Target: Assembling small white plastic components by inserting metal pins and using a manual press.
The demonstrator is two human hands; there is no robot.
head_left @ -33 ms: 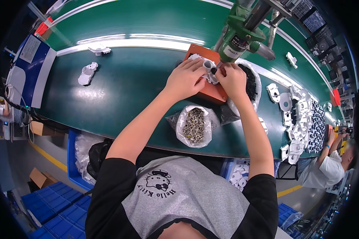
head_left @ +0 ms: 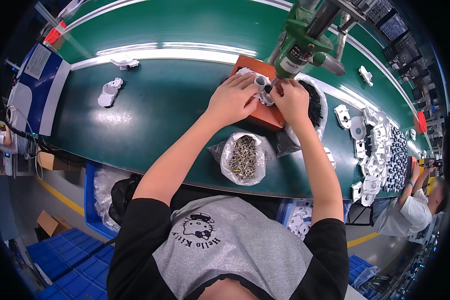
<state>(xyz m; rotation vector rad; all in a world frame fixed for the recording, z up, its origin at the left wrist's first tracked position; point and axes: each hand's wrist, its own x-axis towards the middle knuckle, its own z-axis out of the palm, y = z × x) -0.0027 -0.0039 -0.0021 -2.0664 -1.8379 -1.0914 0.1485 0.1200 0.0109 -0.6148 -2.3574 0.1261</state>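
on block (head_left: 268,118), white part (head_left: 266,99) diagonal, tube (head_left: 260,80) up

Hands: two, left hand (head_left: 232,97) and right hand (head_left: 291,100). Below them: one white part (head_left: 260,81), one orange block (head_left: 265,118). Counter (head_left: 155,110): one. Green machine (head_left: 293,52): one. Blue-white machine (head_left: 32,85): one, far left. Bags: two, one screw bag (head_left: 228,165), one black-part bag (head_left: 324,102); contents too many to count. Loose white parts (head_left: 109,93): two at left, one upper right. White pile (head_left: 377,150): over ten, overlapping, exact count unclear. Black pieces (head_left: 397,160) beside it: dozens. Cardboard boxes (head_left: 51,223): two visible. Other people (head_left: 406,212): two, one per side.
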